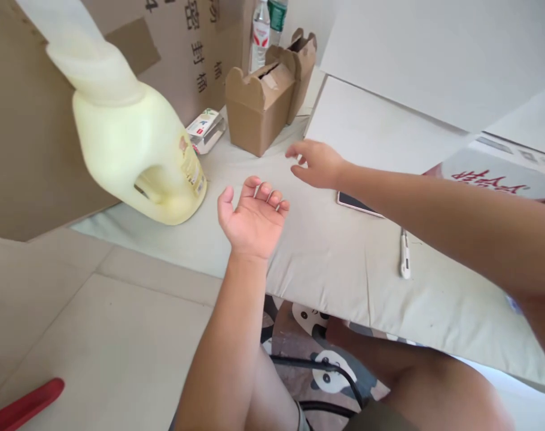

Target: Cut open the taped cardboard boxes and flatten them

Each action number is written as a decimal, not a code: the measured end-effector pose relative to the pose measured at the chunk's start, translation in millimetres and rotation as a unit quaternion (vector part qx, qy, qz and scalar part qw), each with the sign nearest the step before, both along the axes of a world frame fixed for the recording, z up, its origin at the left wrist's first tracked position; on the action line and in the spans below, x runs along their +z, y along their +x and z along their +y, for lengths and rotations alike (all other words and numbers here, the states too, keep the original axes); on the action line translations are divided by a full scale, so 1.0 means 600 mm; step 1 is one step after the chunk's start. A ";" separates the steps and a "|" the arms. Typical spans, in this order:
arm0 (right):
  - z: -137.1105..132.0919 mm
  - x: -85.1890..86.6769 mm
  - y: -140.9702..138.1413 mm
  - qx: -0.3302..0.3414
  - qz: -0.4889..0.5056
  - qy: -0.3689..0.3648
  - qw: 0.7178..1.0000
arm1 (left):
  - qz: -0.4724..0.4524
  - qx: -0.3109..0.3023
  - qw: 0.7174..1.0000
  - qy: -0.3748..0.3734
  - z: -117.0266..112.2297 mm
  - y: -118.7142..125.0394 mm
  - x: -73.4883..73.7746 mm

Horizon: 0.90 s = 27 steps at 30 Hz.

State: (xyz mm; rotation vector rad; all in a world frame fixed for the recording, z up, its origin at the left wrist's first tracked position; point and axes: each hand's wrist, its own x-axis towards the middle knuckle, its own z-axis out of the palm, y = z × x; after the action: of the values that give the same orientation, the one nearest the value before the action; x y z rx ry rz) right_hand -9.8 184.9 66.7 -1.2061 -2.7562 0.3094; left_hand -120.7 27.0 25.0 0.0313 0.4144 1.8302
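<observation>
My left hand (256, 221) is held palm up over the front edge of the pale cloth-covered table (335, 251), fingers loosely curled and apart, nothing in it. To its right and farther back, my right hand (317, 163) hovers with its fingers partly bent and nothing between them. A brown cardboard box with a scalloped top (254, 114) stands just beyond both hands. Left of my left hand is a large pale yellow jug (133, 143) with a moulded handle. A dark-screened phone (359, 203) lies partly under my right forearm.
A white utility knife (405, 256) lies on the cloth at right. Behind are a second cardboard box (304, 66), a water bottle (259, 36), a small white package (206, 130) and a large carton (173, 54). A white box with red lettering (487, 170) sits at right.
</observation>
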 end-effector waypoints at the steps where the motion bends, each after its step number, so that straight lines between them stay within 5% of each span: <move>1: 0.013 -0.002 -0.032 -0.012 0.025 0.008 1.000 | 0.007 0.003 1.000 0.002 0.000 -0.003 -0.001; 7: 0.071 -0.012 -0.170 -0.132 0.189 -0.025 0.973 | 0.027 0.011 1.000 0.009 0.002 -0.014 -0.003; 10: 0.076 -0.020 -0.186 -0.152 0.219 -0.044 0.963 | 0.022 0.014 1.000 0.004 0.001 -0.013 -0.002; 12: 0.063 -0.026 -0.167 -0.144 0.238 -0.055 0.959 | 0.055 0.077 0.995 -0.031 0.001 -0.011 -0.002; 16: -0.010 -0.038 -0.057 -0.115 0.302 -0.032 0.946 | 0.140 0.317 0.927 -0.146 0.006 -0.016 -0.003; 18: -0.071 -0.048 0.026 -0.128 0.340 -0.018 0.931 | 0.175 0.376 0.896 -0.161 0.008 -0.019 -0.005; 23: -0.238 -0.087 0.244 -0.127 0.480 0.101 0.862 | 0.374 0.375 0.840 -0.119 0.005 0.010 -0.007; 27: -0.312 -0.116 0.359 -0.100 0.447 0.143 0.877 | 0.451 0.353 0.820 0.002 0.006 0.070 -0.005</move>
State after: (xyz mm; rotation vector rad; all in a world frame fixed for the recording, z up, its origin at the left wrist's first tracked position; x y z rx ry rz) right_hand 205.5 -2.4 -2.7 -0.9236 -1.7869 0.3149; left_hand -78.7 30.8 22.1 0.8833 1.2106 2.4679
